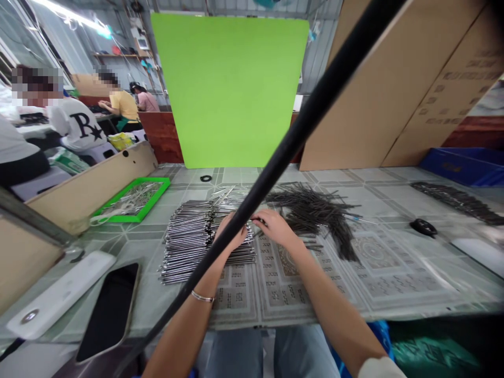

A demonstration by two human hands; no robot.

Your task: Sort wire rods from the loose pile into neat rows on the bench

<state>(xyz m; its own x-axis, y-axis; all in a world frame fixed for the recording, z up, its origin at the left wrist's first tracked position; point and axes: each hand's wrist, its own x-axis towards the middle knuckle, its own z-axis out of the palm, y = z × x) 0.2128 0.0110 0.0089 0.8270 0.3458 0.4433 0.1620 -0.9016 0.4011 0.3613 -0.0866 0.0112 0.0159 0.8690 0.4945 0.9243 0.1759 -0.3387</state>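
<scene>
Phone: near left, flat on the surface.
Green tray: far left, holding loose metal pieces.
Silver rods: left of centre, laid in close rows.
Left hand: over the rods' right side, fingers curled; grip cannot be told behind the black bar.
Right hand: pinching a small dark piece.
Dark rods: right of the hands, heaped loosely.

The two bare arms reach forward and lean in. The bare left hand has bent fingers. The bare right hand, close beside it, bends down with its fingertips pinched together.
</scene>
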